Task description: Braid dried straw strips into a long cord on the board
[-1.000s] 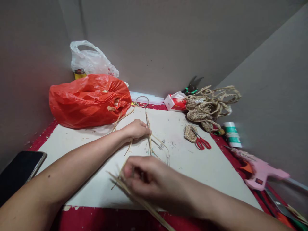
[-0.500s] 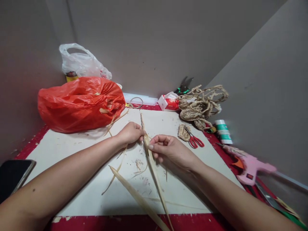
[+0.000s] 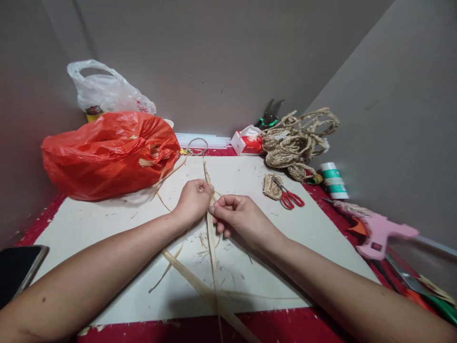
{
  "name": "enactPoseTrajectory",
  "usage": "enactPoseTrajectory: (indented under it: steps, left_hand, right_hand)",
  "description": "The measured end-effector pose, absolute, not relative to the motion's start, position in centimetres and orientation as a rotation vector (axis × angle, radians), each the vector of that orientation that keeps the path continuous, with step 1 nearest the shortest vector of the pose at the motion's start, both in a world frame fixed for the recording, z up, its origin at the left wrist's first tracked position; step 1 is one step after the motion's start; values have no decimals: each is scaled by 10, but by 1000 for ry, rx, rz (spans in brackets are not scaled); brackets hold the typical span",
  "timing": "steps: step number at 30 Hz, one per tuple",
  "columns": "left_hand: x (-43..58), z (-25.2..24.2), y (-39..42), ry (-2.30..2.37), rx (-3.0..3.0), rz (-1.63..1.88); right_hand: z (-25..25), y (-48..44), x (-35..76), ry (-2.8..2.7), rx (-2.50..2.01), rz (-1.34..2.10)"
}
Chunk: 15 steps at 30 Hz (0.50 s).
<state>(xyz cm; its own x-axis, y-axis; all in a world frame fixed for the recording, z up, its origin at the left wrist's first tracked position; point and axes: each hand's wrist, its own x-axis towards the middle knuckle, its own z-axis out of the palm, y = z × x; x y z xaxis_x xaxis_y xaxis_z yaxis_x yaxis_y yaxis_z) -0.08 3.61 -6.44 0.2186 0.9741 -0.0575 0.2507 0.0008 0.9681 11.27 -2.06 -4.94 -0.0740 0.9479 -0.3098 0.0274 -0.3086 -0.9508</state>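
Note:
My left hand (image 3: 193, 200) and my right hand (image 3: 237, 216) meet at the middle of a white board (image 3: 310, 247). Both are closed on pale dried leaf strips (image 3: 211, 238) that run from the far edge of the board down toward me. The left hand grips the strips from the left; the right hand pinches them with thumb and forefinger just to the right. More loose strips (image 3: 185, 269) cross on the board below the hands.
A red plastic bag (image 3: 107, 155) and a clear bag (image 3: 103, 90) lie at the back left. Coiled straw rope (image 3: 296, 143), red scissors (image 3: 289, 196), a green thread spool (image 3: 332, 180), a pink glue gun (image 3: 378, 233) and a phone (image 3: 17, 271) surround the board.
My right hand has come up from the near edge of the board to join the left hand and pinch the strips. The left hand has stayed on the strips.

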Motion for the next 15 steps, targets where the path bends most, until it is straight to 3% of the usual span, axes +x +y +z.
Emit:
enactPoseTrajectory:
  steps: [15]
  left_hand:
    - [-1,-64,35,1224,1514,863]
  right_hand:
    - [-52,-23,105,-1134,-1373,1514]
